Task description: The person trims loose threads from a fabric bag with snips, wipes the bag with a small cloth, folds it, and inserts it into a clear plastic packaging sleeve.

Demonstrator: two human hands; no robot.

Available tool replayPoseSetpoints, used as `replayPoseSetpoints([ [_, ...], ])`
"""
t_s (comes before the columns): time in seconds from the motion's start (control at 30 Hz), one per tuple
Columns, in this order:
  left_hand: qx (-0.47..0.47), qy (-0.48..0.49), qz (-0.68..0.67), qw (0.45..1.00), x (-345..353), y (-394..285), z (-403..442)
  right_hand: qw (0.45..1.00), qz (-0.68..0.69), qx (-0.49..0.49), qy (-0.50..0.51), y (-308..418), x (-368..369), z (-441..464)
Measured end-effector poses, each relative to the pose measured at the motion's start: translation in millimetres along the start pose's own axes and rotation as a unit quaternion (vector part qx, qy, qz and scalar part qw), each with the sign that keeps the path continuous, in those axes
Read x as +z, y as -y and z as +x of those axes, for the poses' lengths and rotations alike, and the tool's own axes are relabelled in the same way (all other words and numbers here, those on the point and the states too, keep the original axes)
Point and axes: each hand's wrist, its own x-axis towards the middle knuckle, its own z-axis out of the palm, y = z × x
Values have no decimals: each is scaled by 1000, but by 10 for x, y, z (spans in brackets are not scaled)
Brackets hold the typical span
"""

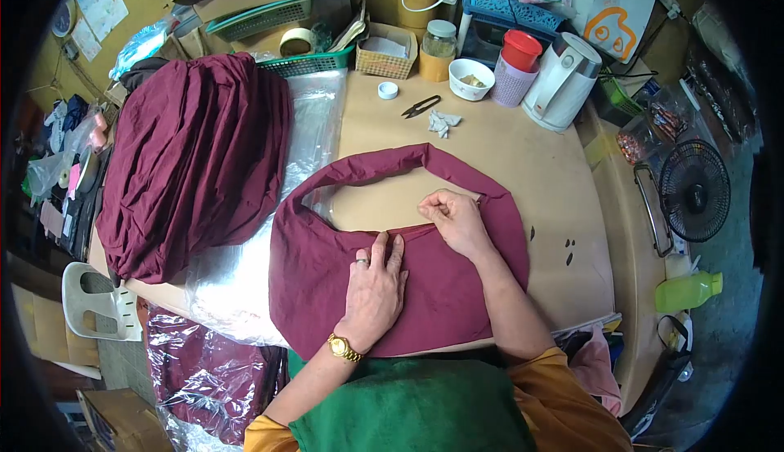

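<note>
The left hand, fingers spread, is pressing the maroon bag at six o'clock; the right hand is pinching something unclear.

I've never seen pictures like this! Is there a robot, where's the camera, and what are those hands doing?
No robot here! A person wears a camera on their head, looking down, and it took this one picture. The left hand lies flat on a dark red cloth bag. The right hand has its fingertips pinched together by the bag's opening; anything in them is too small to see. On the brown table are also a big heap of dark red cloth, small black snips and a white kettle.
</note>
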Motion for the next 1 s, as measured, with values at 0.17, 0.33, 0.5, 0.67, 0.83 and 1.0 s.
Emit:
replayPoseSetpoints([
  [0.17,5,-9,21,1000,49,-1,-12,981,-169,-94,28,87,79,-42],
  [0.33,21,-34,51,998,84,14,-42,949,-274,-153,-13,84,158,-57],
  [0.5,14,-52,38,998,100,17,-59,990,21,-56,-125,-102,87,59],
  [0.67,3,-43,-16,999,90,19,-98,958,259,-24,-122,-121,-147,50],
  [0.83,-24,14,33,999,57,-18,-45,946,-251,-203,-26,589,-12,-501],
  [1.0,-37,15,64,997,69,28,57,847,-493,-85,178,426,-70,-1197],
])
